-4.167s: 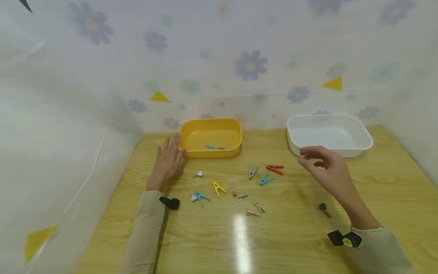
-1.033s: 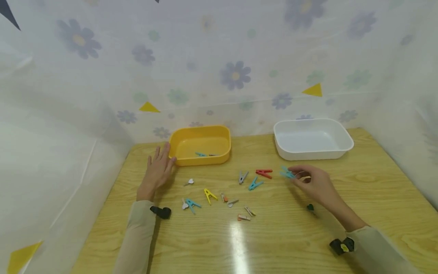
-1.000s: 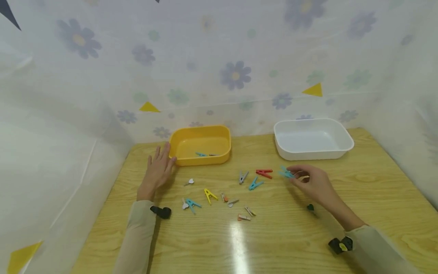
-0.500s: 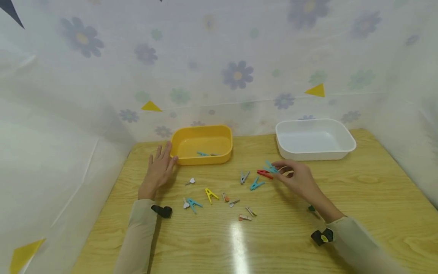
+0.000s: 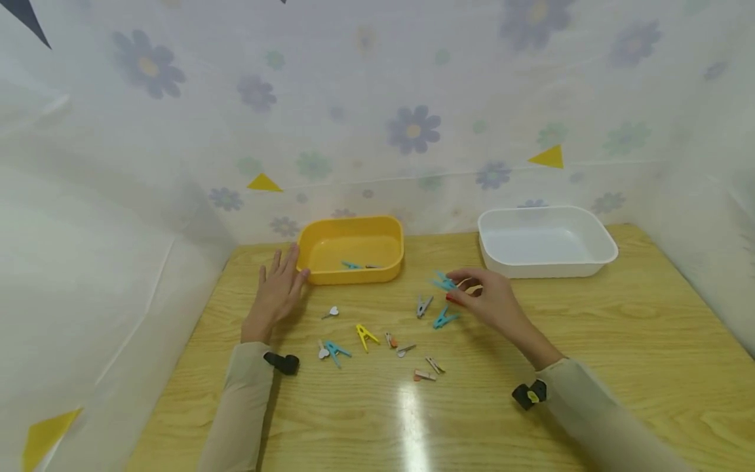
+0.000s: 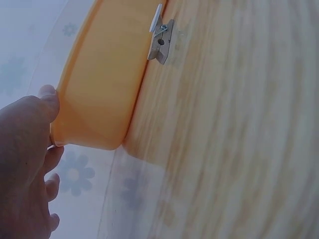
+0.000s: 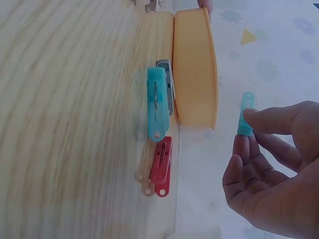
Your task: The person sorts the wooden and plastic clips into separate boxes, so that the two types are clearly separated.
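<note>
A light-blue clothespin (image 5: pixel 444 282) is pinched between the thumb and fingers of my right hand (image 5: pixel 486 298), held above the table between the two bins. In the right wrist view the same clothespin (image 7: pixel 245 114) stands nearly upright in the pinch. Below the hand, a red clothespin (image 7: pixel 161 162) lies mostly hidden in the head view. Beside it are a blue clothespin (image 5: pixel 444 318) and a grey one (image 5: pixel 423 306). My left hand (image 5: pixel 276 292) rests with extended fingers against the left end of the yellow bin (image 5: pixel 354 276), its thumb at the rim.
A white bin (image 5: pixel 548 269) stands at the back right. Across the table lie a yellow clothespin (image 5: pixel 366 335), another blue clothespin (image 5: pixel 336 351), a white-heart clip (image 5: pixel 331 312) and several small wooden clips. Inside the yellow bin are a blue clothespin (image 5: pixel 351 265) and a smaller clip.
My right hand was without a clothespin at first; later it holds the blue one near the white bin and carries it left, over the red clothespin. The left hand stays at the yellow bin.
</note>
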The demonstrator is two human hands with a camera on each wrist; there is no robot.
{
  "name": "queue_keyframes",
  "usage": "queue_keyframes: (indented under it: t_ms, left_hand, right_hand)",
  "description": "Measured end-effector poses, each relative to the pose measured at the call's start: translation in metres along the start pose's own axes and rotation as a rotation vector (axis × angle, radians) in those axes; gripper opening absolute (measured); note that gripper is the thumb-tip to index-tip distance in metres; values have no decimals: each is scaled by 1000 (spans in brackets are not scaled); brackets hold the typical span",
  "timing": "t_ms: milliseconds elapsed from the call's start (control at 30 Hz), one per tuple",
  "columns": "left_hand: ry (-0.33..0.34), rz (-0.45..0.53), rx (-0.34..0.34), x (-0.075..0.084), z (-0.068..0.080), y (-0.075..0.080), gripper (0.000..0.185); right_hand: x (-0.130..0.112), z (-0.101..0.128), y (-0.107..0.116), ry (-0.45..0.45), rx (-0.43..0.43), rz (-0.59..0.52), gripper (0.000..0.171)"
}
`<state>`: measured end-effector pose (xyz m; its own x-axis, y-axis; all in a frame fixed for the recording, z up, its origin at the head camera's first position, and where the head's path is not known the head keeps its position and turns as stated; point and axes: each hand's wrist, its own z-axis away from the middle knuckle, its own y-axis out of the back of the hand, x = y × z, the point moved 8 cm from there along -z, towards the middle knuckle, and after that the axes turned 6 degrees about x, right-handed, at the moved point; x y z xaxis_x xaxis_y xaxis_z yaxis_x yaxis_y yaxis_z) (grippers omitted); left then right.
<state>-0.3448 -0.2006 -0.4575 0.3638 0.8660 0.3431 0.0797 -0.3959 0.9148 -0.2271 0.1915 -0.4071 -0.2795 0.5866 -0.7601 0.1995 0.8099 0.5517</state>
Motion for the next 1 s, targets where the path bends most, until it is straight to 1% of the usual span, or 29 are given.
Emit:
queue_keyframes:
  t_ms: [267, 533, 700, 900, 1000]
  left_hand:
    - [-7, -9, 12, 0, -1, 1, 68]
    - [-11, -6, 15, 0, -1, 3, 70]
    - [-5, -13, 13, 2, -2, 4, 71]
    - [-8, -32, 3, 2, -1, 3, 70]
    - [-11, -28, 8, 3, 0, 4, 70]
  right_hand:
    - [-11, -18, -21, 29, -24, -25, 27]
    - [-24, -35, -37, 25, -38, -51, 27]
    - [-31, -47, -46, 22, -48, -35, 27]
    - [-31, -61, -56, 20, -51, -38, 25]
    - [-33, -68, -60, 23, -50, -28, 24]
